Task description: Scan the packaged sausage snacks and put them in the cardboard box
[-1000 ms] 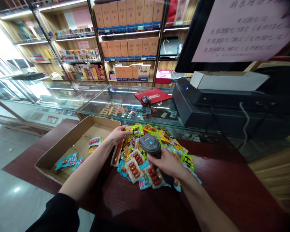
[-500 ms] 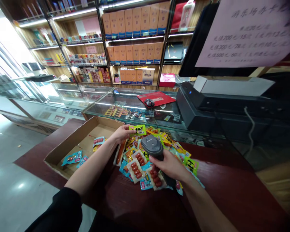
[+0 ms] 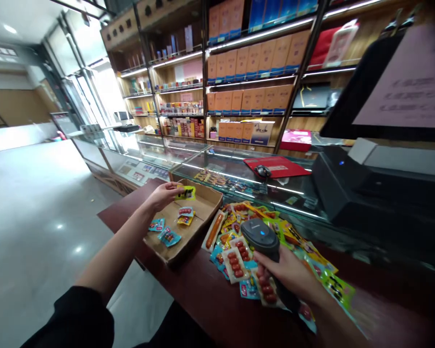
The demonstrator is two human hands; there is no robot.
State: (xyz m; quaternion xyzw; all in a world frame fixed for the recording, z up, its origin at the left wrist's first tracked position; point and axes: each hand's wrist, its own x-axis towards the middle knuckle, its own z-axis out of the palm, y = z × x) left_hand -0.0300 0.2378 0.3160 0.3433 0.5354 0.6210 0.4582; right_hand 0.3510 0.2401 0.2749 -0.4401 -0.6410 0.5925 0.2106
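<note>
My left hand (image 3: 162,195) pinches a yellow-green snack packet (image 3: 186,193) by its edge, above the far part of an open cardboard box (image 3: 203,198). Inside the box lie a few small packets, among them a blue packet (image 3: 169,236) and a clear-fronted sausage packet (image 3: 185,211). My right hand (image 3: 289,270) is wrapped round the handle of a dark grey barcode scanner (image 3: 260,236), whose head shows a blue light. Beneath the scanner spreads a pile of snack packets, with a sausage packet (image 3: 233,265) in front and a long single-sausage packet (image 3: 214,231) beside the box.
The dark red tabletop (image 3: 191,285) meets a glass display counter (image 3: 231,166). A computer mouse (image 3: 262,171) rests on a red mouse pad (image 3: 286,166). Black checkout equipment (image 3: 347,193) stands at the right. Shelves with orange boxes (image 3: 251,60) line the back.
My left hand has carried the yellow-green packet leftward from the pile to over the box. A blue light now shows on the scanner. The view has turned left.
</note>
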